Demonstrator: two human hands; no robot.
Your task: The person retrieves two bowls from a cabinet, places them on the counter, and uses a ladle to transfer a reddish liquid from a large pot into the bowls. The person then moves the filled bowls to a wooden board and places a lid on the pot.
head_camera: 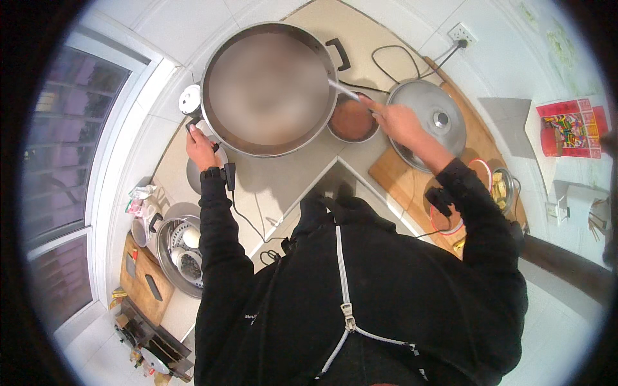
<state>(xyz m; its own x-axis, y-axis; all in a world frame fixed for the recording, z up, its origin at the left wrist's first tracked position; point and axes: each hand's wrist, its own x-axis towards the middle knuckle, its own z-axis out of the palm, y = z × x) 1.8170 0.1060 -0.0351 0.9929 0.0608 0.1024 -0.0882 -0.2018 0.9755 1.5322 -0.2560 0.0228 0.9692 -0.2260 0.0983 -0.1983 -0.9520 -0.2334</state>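
A large, wide metal pot (pixel 270 150) stands at the corner of the counter. Its contents look brownish and blurred, so I cannot tell what they are. My left hand (pixel 200 147) grips the pot's black side handle (pixel 192 124). In my right hand (pixel 393 120) is the handle of a long metal utensil (pixel 344 90), which reaches over the pot's right rim; its far end is lost in the blur. Below that utensil, close against the pot, sits a metal bowl (pixel 355 120) of reddish-brown contents. A domed metal lid (pixel 410 99) lies under and beyond my right forearm.
A wooden board (pixel 388 171) lies beneath the lid, with bowls of food (pixel 499 188) farther right. A power cable (pixel 393 47) runs to a wall socket (pixel 462 34). At left are a metal steamer pot (pixel 166 263) and a cutting board (pixel 140 294) with a knife (pixel 131 264).
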